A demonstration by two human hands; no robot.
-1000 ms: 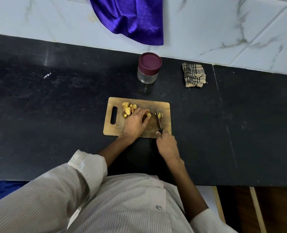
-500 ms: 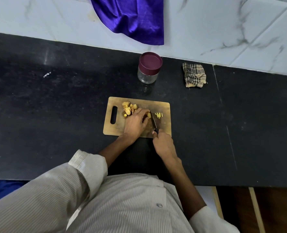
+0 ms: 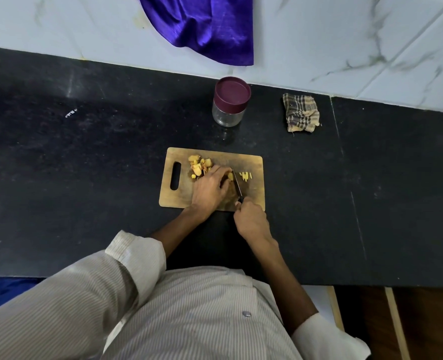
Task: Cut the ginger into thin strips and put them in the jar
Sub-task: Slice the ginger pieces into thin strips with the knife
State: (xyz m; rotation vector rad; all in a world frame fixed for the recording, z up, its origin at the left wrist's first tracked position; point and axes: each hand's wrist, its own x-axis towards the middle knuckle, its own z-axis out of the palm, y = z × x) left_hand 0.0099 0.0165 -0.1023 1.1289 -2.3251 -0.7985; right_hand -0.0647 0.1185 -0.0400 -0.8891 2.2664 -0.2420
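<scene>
A black speckled stone countertop (image 3: 85, 165) runs along a white marble-patterned wall (image 3: 319, 35), over which a violet satin cloth (image 3: 204, 29) hangs. Centred on the counter lies a rectangular wooden cutting board (image 3: 251, 162) with a slot handle at its left end. Behind it, well apart, stands a clear glass jar (image 3: 226, 116) closed by a maroon screw lid (image 3: 232, 90); a folded checked rag (image 3: 302, 113) lies to the jar's right.

The person's left hand (image 3: 210, 188) presses down on a piece of yellow ginger (image 3: 230, 176), fingers curled over it. The right hand (image 3: 250, 220) is wrapped round the handle of a small dark-bladed knife (image 3: 237, 184), whose blade lies against the held piece. A heap of uncut ginger slices (image 3: 199, 165) lies near the board's far left, just beyond the left hand. A small cluster of cut ginger strips (image 3: 245, 175) lies just right of the blade.

Step in hand: slicing the held piece into strips. Judged progress: early, since most ginger is unsliced and the jar holds nothing visible (its lid is on).

Next move calls for:
- thin, evenly spaced cuts with the fingertips tucked back from the edge;
- feeding further slices from the heap;
- unscrewing the lid before any transfer.
</scene>
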